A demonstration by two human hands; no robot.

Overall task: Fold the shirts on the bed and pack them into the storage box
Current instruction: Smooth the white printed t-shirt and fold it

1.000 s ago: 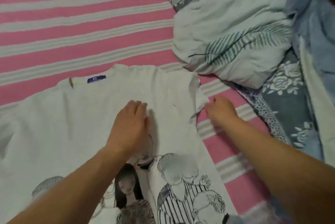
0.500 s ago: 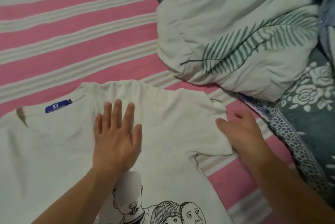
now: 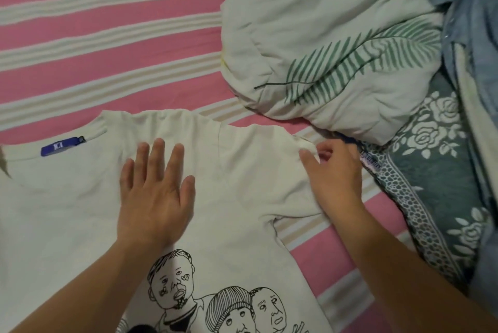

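shirt (image 3: 256, 179) lies spread face up on the bed (image 3: 94, 44), a white tee with line-drawn faces printed across the chest nearest the camera. left hand (image 3: 156, 192) rests flat on the cloth above the print, fingers straight and spread, pinning the body. right hand (image 3: 334, 173) sits at the sleeve end, thumb and fingers curled onto the hem, so that grip looks clenched on the sleeve edge. beyond them a blue neck label (image 3: 60, 146) marks the collar. further off, a leaf-print bundle (image 3: 336, 57) sits on a floral quilt (image 3: 431, 165), just beside the sleeve. the storage box is not in view. the cloth looks light, limp and easily rucked, so taking it at the sleeve hem and shoulder seam, with a flat palm anchoring, should give clean folds.
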